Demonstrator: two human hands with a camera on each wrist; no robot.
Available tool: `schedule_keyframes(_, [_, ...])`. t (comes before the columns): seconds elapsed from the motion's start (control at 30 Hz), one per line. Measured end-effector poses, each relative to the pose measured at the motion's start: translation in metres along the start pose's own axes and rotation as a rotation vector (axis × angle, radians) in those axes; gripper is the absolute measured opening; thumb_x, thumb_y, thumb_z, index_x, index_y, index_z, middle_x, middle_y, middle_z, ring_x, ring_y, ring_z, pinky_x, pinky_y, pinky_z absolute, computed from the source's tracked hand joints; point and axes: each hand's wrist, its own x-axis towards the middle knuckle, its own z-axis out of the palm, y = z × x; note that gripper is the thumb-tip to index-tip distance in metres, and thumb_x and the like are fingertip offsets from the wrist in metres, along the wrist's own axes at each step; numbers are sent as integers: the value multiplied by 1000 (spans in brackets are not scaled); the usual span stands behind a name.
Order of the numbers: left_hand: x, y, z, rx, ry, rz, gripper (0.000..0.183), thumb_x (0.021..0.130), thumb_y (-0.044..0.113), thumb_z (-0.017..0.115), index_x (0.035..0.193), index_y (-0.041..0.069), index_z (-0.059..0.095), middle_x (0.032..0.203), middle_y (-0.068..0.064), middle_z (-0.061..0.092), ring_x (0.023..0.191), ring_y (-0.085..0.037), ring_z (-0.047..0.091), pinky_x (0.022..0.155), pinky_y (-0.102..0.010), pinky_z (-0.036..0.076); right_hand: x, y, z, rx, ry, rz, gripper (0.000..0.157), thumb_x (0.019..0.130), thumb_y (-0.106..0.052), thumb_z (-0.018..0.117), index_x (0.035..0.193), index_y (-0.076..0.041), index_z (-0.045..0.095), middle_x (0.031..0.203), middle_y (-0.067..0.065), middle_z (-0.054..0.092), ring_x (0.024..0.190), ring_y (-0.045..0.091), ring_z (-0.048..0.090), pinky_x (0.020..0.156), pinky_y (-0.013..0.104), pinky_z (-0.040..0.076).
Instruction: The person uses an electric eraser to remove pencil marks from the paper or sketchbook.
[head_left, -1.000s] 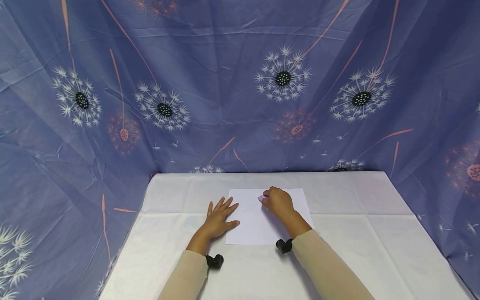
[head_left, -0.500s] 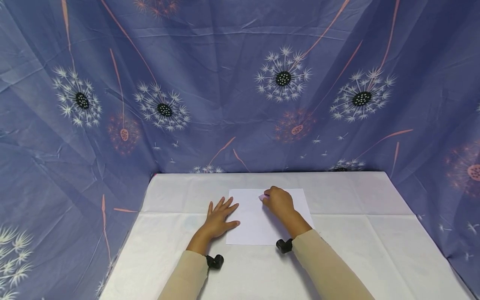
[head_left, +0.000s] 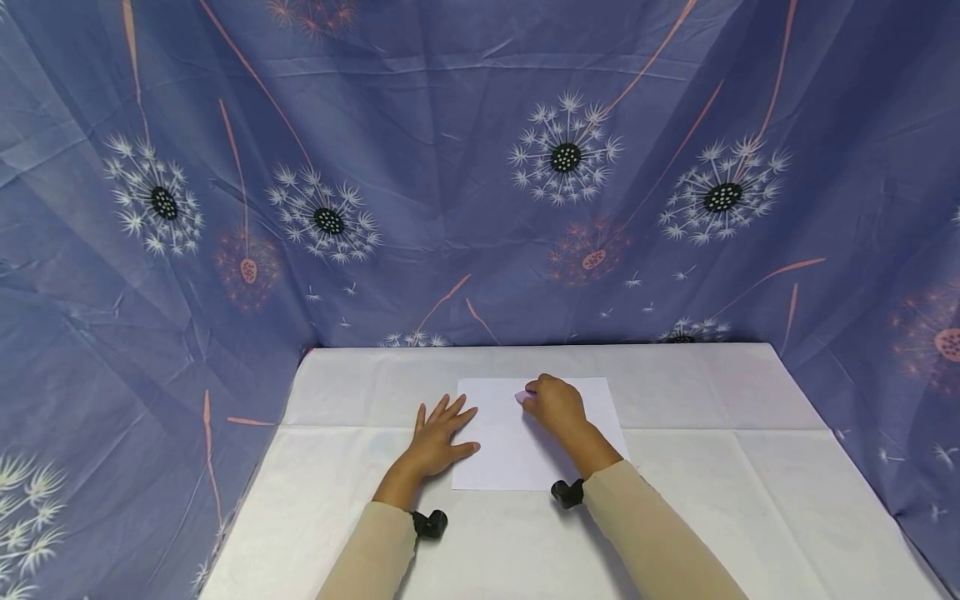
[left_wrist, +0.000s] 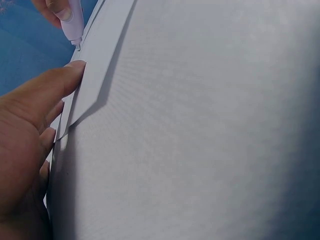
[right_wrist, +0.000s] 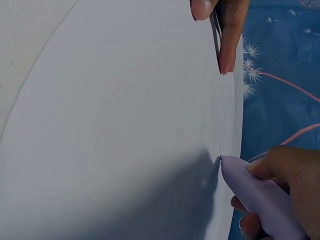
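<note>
A white sheet of paper [head_left: 510, 454] lies on the table in the head view. My left hand [head_left: 433, 446] rests on its left edge, fingers spread and straight. Over the upper part of the sheet, my right hand [head_left: 558, 408] grips a thick lilac pen-like tool [right_wrist: 260, 197] with a small narrow tip. That tip touches or nearly touches the paper in the right wrist view, where curled fingers and a thumb hold the body. The left wrist view shows the lilac tool [left_wrist: 74, 25] beyond my left thumb. Its exact kind is unclear.
A white cloth with fold creases covers the table [head_left: 712, 492]. Behind it and at both sides hangs a blue curtain [head_left: 450, 183] with dandelion prints. Small black cameras [head_left: 430, 524] sit at both wrists, below beige sleeves [head_left: 652, 525].
My right hand has shifted very slightly right, then back left with the lilac tool. The left hand and the paper have stayed in place.
</note>
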Motion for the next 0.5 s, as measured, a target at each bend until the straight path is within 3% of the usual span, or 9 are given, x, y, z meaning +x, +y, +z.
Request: schedule_keyframes(0.5, [-1, 1, -1, 0, 3, 7, 66, 95, 46, 67, 153, 23, 47, 168, -3, 28, 159, -33, 14, 125, -66, -4, 0, 5, -3, -8, -29, 17, 27, 91, -26, 75, 114, -12, 78, 107, 11, 74, 100, 34, 72, 85, 49, 59])
